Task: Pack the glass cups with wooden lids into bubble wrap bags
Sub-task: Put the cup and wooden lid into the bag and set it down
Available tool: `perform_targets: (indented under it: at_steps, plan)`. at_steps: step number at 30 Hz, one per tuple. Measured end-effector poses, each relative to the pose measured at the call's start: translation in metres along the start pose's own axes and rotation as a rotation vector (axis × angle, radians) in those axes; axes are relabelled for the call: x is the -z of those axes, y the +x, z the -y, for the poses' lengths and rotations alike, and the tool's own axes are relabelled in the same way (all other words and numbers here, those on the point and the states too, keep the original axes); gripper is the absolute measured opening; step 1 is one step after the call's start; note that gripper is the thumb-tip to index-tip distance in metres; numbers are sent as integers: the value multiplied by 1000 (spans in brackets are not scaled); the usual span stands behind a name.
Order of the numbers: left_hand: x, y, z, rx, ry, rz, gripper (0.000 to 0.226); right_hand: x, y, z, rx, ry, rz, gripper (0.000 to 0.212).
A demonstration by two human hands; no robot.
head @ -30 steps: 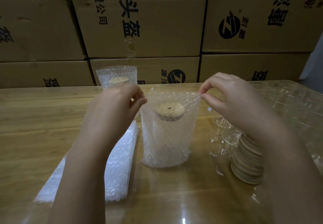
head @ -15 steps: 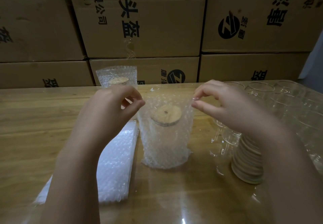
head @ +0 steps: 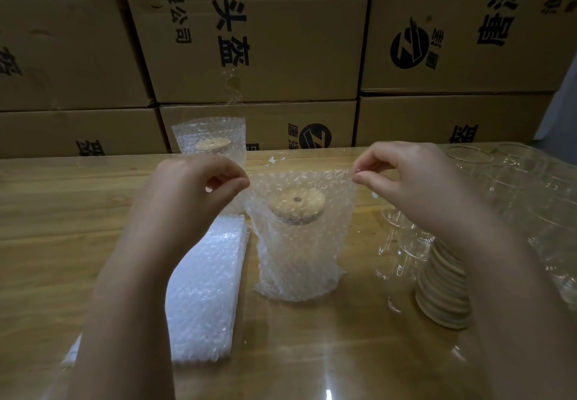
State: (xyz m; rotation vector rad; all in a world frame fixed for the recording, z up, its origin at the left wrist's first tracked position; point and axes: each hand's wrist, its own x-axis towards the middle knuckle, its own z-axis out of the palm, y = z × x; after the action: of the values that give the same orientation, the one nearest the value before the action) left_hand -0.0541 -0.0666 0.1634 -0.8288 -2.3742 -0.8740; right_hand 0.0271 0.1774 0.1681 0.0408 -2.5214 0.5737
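Nearest to me, at 7 o'clock, lies a pile of flat bubble wrap bags (head: 203, 290) on the table (head: 62, 212). At 4 o'clock, under my right forearm, stands a stack of wooden lids (head: 443, 293).

In the centre the bubble wrap bag (head: 334, 190) stands upright with the glass cup (head: 298, 253) inside, and its wooden lid (head: 296, 204) is on top of the cup. My hands are apart. The left hand (head: 199, 190) pinches the bag mouth at 9 o'clock and the right hand (head: 415, 181) pinches it at 3 o'clock.

Farther, at 2 o'clock, are empty glass cups (head: 512, 187). At 11 o'clock is a packed cup (head: 209, 140), and cardboard cartons (head: 281, 40) are at 12.

I think the danger is an uneven pull. If one hand lifts more, the cup can tip and the lid slide off. Also my right arm can knock the lids or the glasses nearby.
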Motion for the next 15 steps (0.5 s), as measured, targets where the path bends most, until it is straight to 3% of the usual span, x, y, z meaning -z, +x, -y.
perform_targets:
  at_steps: [3,6,9,12,15]
  plan:
    - [1,0,1,4,-27,14,4,-3,0,-2,-2,98,-39,12]
    - [2,-1,3,22,-74,21,4,-6,0,-3,-43,341,-40,18]
    - [0,-1,6,91,-227,62,5,-11,2,-6,-81,468,-42,19]
    - [-6,1,16,227,-495,259,57,-13,3,-8,-104,503,-61,19]
    - [-25,-2,23,220,-509,598,114,-14,3,-9,-146,515,-61,19]
